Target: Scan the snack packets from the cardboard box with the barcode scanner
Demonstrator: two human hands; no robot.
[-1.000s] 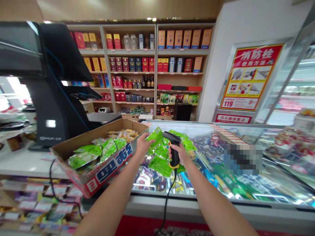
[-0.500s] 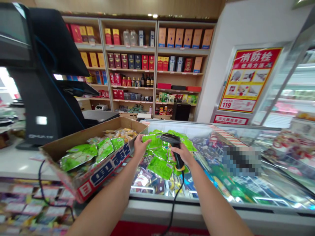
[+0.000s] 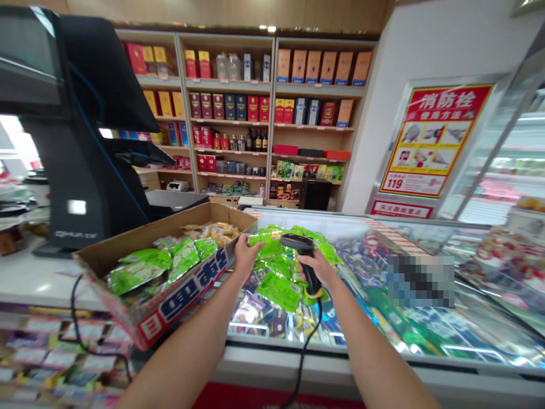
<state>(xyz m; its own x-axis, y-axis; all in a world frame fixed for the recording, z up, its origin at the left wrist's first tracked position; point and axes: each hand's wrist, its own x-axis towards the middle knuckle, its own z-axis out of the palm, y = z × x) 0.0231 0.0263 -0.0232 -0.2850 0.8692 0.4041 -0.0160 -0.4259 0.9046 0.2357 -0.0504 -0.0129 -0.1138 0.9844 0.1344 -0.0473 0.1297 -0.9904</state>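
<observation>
The bare left forearm (image 3: 183,346) and right forearm (image 3: 374,352) reach forward and inward from the bottom of the view, angling toward each other. The left hand (image 3: 246,255) is pinched closed at the fingertips, its wrist nearly straight. The right hand (image 3: 313,271), near it but apart, is curled in a closed grip.

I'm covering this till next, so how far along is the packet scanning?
Seemingly done: green packets lie piled on the glass-topped freezer. In hand: the left hand holds one green packet, the right hand a black barcode scanner. Left: the boxed green packets and yellow packets in the cardboard box.
</observation>
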